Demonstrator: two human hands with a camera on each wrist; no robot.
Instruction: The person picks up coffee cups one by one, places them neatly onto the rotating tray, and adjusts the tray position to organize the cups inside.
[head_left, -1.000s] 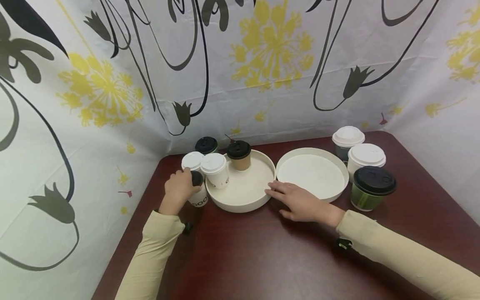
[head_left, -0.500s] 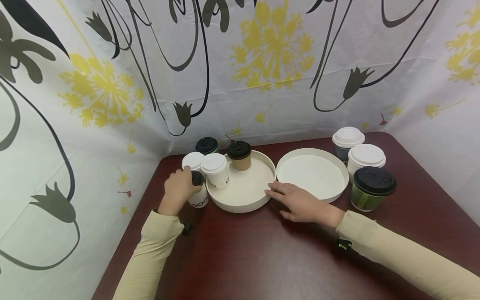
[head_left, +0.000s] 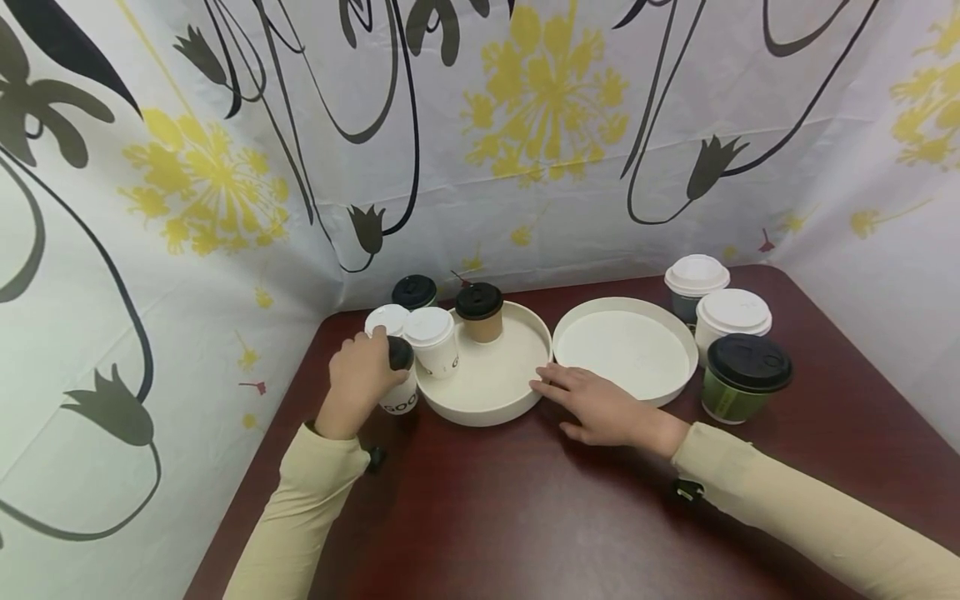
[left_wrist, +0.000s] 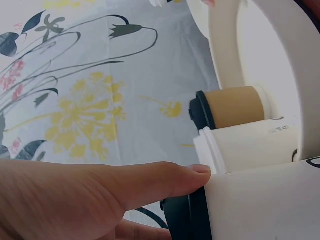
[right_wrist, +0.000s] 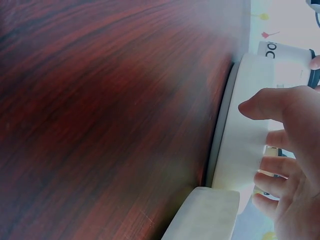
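Note:
In the head view my left hand (head_left: 360, 377) grips a white paper cup (head_left: 400, 398) by its black lid (head_left: 401, 353), at the left edge of the round cream tray (head_left: 487, 415). The left wrist view shows the thumb (left_wrist: 165, 182) lying along this lid, with the other fingers mostly hidden. A white-lidded white cup (head_left: 437, 354) and a brown cup with a black lid (head_left: 482, 325) stand in that tray. My right hand (head_left: 600, 406) has its fingers spread, fingertips at the tray's right rim; the right wrist view shows the thumb apart from the tray wall (right_wrist: 245, 125).
A second round tray (head_left: 626, 346) adjoins the first on the right. Beyond it stand a green cup (head_left: 731, 400) with a black lid and two white-lidded cups (head_left: 733, 312). Behind my left hand are another white-lidded cup (head_left: 387, 319) and a black-lidded one (head_left: 415, 292). Patterned cloth (head_left: 487, 192) encloses the table.
The black-lidded white cup in my left hand has shifted slightly right and up, closer to the tray. My right hand has stayed at the tray rim.

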